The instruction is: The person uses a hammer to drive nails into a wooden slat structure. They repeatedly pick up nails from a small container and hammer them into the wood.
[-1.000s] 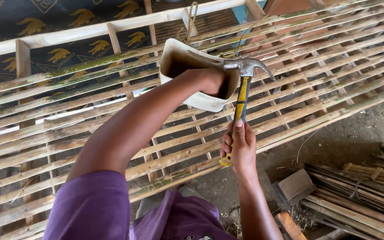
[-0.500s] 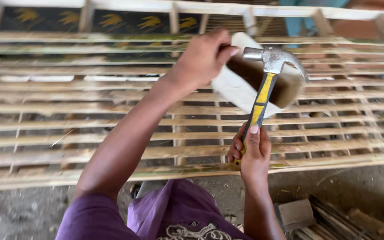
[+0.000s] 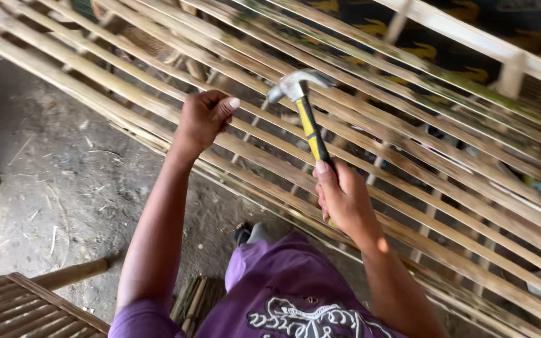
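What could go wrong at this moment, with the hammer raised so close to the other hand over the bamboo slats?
1. The left hand is closed just above a bamboo slat, close to the claw hammer; a stroke that goes aside might hit the fingers.
2. The right hand grips the yellow-and-black handle low, far from the head, so the aim may be less exact.
3. The slats are thin with open gaps; a hard blow might split one.

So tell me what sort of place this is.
Probably a rough bamboo workshop, perhaps outdoors. A large panel of bamboo slats lies across the work area, the floor is bare dirt strewn with splinters, and the right hand holds a hammer over the slats.
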